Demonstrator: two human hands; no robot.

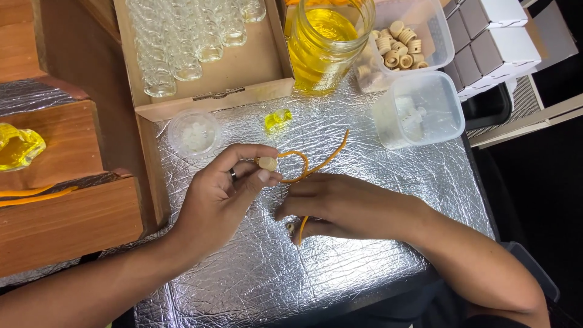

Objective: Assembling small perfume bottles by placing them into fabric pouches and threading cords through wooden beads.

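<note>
Bench (364, 267) is wrapped in crinkly silver foil, and the free room is mostly the near half w/ nothing on it in front of the hands; back edge is crowded. Left hand (221, 197) is pinching a small pale cork (267, 163) btw thumb and forefinger, gripping it just above the foil. Right hand (340, 203) is curled shut over an orange cord (316, 164), which loops up from under the fingers toward the cork and trails off to the back right; another bit of it pokes out below the palm. Just behind the hands sits a tiny yellow bottle (277, 119), glassy and lying on its side, well clear of both. Left of that is a round clear tub (194, 132) w/ whitish bits inside, right at the edge of a shallow cardboard box (243, 73) full of empty little glass bottles. Back centre is a big glass jar (325, 42) of yellow liquid, next to it a clear plastic bin (434, 36) of more ribbed corks, and a frosted square container (422, 109) near the right edge. Far left is stepped wood shelving (61, 212), smooth reddish-brown, hemming in that side.
</note>
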